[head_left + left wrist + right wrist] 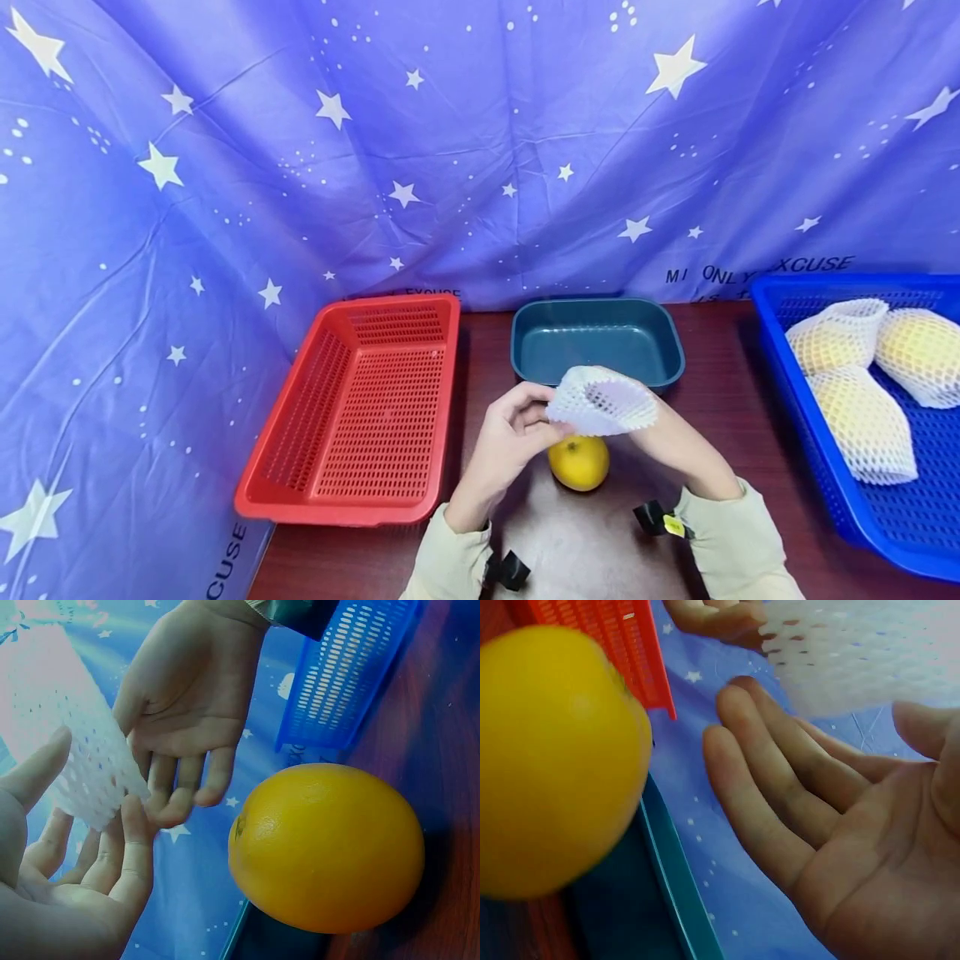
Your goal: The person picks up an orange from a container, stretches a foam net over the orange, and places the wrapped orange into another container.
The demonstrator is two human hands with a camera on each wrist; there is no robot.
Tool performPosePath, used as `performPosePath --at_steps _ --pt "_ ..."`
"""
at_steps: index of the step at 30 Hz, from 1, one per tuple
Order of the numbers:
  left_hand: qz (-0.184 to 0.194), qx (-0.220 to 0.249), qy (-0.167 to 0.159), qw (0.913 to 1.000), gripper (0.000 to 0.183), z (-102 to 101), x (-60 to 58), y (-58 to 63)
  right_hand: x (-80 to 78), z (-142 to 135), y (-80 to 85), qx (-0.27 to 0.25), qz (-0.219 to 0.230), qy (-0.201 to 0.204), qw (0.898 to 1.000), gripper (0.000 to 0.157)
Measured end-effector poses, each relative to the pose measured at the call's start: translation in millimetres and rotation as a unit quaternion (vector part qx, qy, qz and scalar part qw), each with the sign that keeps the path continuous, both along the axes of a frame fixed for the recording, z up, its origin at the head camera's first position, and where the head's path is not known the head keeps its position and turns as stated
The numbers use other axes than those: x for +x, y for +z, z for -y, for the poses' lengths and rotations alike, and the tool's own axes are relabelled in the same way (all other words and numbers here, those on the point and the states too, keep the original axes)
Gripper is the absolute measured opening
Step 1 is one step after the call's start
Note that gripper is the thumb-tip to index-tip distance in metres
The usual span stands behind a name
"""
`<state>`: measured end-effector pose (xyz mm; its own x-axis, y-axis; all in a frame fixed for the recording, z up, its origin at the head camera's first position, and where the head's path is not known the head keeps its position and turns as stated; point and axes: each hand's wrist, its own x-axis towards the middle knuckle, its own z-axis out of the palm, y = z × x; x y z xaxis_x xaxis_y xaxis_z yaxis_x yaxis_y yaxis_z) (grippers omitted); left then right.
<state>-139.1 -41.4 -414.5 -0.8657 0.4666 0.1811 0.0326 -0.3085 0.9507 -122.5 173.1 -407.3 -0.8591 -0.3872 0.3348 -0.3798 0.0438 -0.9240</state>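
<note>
A white foam fruit net (573, 404) hangs above the table, with its wide, ragged opening facing up and to the right in the head view. My left hand (506, 437) pinches one edge of it between thumb and fingers. Behind the net, my right hand (663, 429) is partly hidden; in the right wrist view its fingers (769, 776) are loosely extended, with the thumb close to the net's edge. Between my wrists, a round yellow-orange fruit (579, 463) sits bare on the table, stem end showing.
A red perforated basket (442, 400) stands at the left. Behind my hands is a dark teal tub (521, 342). The blue basket (806, 442) on the right holds several yellow fruits (862, 425) in white foam nets. A starry blue curtain (480, 150) closes off the back.
</note>
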Motion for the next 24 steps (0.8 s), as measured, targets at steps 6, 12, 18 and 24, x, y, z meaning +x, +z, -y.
performPosePath --at_steps 6,12,18,24 --pt "-0.017 -0.005 -0.031 0.9994 0.040 -0.1 0.0 -2.2 -11.6 5.1 6.3 -0.035 0.065 0.017 0.997 0.035" --pt "-0.008 -0.060 -0.040 0.9974 0.044 1.7 0.6 -3.7 -10.4 7.9 9.3 0.002 0.153 -0.073 0.985 0.025" --pt "0.080 -0.070 -0.047 0.9933 0.039 0.7 1.7 -2.9 -10.6 11.1 10.2 0.029 0.137 -0.076 0.987 0.022" --pt "0.135 -0.071 -0.054 0.9868 0.030 2.2 1.8 2.5 -10.2 13.1 8.8 0.016 0.105 -0.042 0.993 0.017"
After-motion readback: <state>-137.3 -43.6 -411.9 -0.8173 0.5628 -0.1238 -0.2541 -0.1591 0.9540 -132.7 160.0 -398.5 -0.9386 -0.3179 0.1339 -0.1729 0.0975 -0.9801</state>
